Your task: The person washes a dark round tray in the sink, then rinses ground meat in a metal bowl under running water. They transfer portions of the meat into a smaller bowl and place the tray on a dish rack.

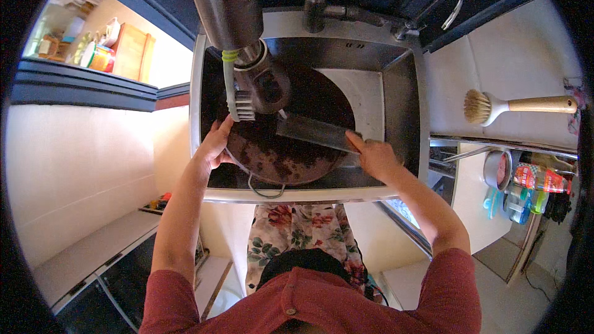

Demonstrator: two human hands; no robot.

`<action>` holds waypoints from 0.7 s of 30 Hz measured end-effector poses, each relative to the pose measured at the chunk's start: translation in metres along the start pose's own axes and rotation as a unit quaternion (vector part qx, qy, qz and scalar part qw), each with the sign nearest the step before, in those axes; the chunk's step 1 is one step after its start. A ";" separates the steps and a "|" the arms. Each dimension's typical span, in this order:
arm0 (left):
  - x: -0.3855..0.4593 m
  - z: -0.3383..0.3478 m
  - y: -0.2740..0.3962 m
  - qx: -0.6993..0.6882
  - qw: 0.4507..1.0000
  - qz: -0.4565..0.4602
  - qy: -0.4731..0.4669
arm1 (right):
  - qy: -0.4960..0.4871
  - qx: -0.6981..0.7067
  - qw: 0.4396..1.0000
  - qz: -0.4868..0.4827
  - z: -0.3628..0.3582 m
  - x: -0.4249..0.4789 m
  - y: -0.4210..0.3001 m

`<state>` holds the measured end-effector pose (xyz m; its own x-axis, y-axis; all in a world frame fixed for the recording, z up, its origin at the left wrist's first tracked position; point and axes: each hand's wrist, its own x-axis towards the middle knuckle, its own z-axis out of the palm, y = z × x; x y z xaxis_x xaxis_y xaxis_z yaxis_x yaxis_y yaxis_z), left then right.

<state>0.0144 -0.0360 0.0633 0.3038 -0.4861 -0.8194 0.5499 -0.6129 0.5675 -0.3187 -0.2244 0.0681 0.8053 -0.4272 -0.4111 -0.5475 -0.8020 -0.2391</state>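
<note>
A large round dark pan, its surface patchy brown, lies in the metal sink, with a wire handle loop at its near rim. My left hand grips the pan's left rim, fingers outside it. My right hand holds a broad-bladed kitchen knife by its handle, the blade flat-looking above the pan and pointing left. Whether the blade touches the pan cannot be told. A pale green-banded brush hangs with its bristles just above my left fingertips.
A metal faucet or pipe reaches over the sink's upper left. On the right counter lies a wooden-handled round brush. Further down on the right stand a metal pot and bottles. The sink's pale rim runs before me.
</note>
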 end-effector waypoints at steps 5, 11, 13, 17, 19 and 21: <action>-0.001 0.002 -0.004 0.001 1.000 0.000 0.030 | 0.012 -0.035 0.999 0.011 0.005 0.050 0.035; 0.001 0.000 -0.011 0.023 0.999 -0.005 0.031 | 0.020 -0.110 0.992 0.054 -0.002 0.109 0.046; 0.005 -0.001 -0.016 0.021 0.999 -0.007 0.038 | 0.003 -0.099 0.994 0.046 -0.006 0.102 0.038; 0.009 -0.003 -0.023 0.008 1.000 0.015 0.021 | 0.008 -0.111 0.994 -0.015 -0.008 0.067 0.028; 0.009 -0.002 -0.025 0.006 0.999 -0.004 0.031 | 0.025 -0.117 0.993 0.004 -0.008 0.069 0.032; 0.008 0.000 -0.025 -0.001 0.998 0.017 0.054 | 0.025 -0.117 0.992 0.024 -0.007 0.087 0.038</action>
<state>0.0031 -0.0243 0.0428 0.4046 -0.4369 -0.8034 0.5397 -0.5952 0.5954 -0.2680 -0.2949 0.0295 0.7927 -0.4837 -0.3711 -0.5230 -0.8523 -0.0061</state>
